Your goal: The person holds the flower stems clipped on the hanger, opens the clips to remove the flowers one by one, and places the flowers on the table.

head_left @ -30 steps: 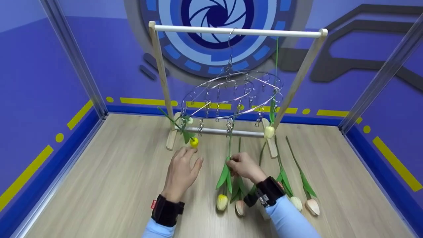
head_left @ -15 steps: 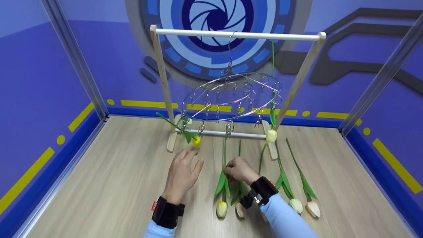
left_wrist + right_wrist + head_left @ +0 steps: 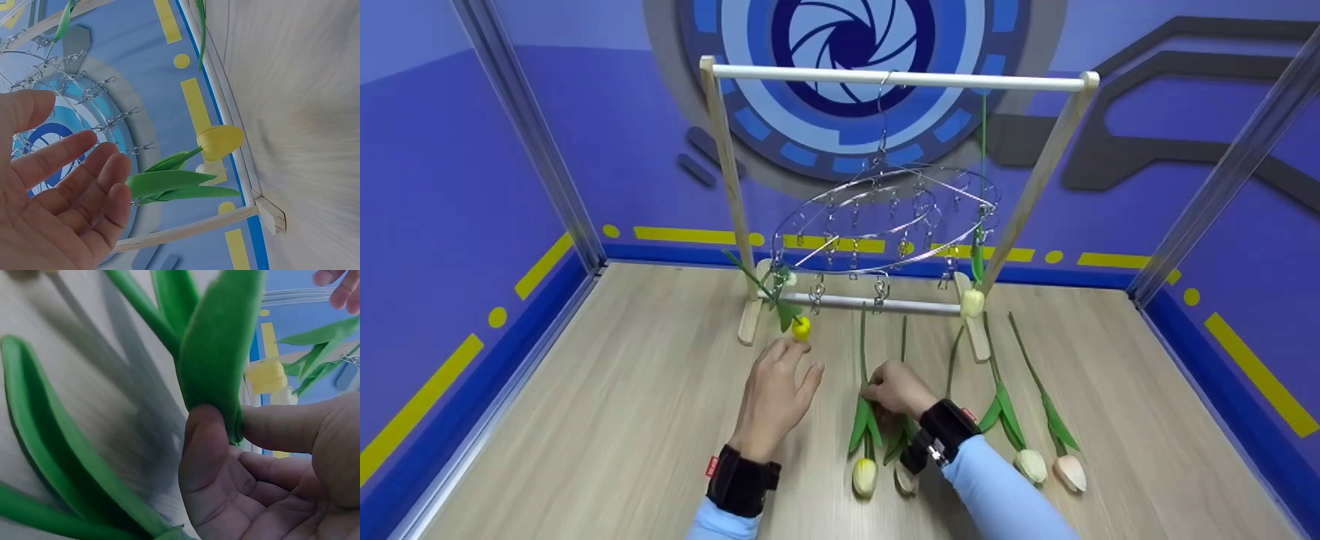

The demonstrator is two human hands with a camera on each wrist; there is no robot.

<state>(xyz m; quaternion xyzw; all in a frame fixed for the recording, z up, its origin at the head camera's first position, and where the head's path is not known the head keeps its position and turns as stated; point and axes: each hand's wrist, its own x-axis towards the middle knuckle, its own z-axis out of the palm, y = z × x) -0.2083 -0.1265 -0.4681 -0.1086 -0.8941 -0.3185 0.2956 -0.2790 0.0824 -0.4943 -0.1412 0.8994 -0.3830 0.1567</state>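
Note:
My right hand point(image 3: 898, 390) pinches the stem of a pale yellow tulip point(image 3: 865, 478) between thumb and forefinger, where its green leaves point(image 3: 216, 354) start. The bloom points toward me, the stem toward the rack. My left hand point(image 3: 777, 390) holds nothing; its fingers point(image 3: 67, 152) are relaxed, just below a bright yellow tulip point(image 3: 801, 328). That tulip hangs slantwise from the left side of a round metal clip hanger point(image 3: 885, 217). A cream tulip point(image 3: 973, 303) hangs bloom-down at the hanger's right side. Another pale bloom point(image 3: 906, 480) lies partly hidden under the right wrist.
The hanger hooks over the white top bar point(image 3: 810, 73) of a wooden rack point(image 3: 725, 165). More tulips lie to the right, among them a whitish one point(image 3: 1030, 466) and a peach one point(image 3: 1069, 473). Blue panels point(image 3: 457, 187) enclose the wooden table point(image 3: 585, 420).
My right hand has drawn the pale yellow tulip toward me and slightly left, its stem top now below the hanger clips. The hanging tulips sway slightly. My left hand is nearly still.

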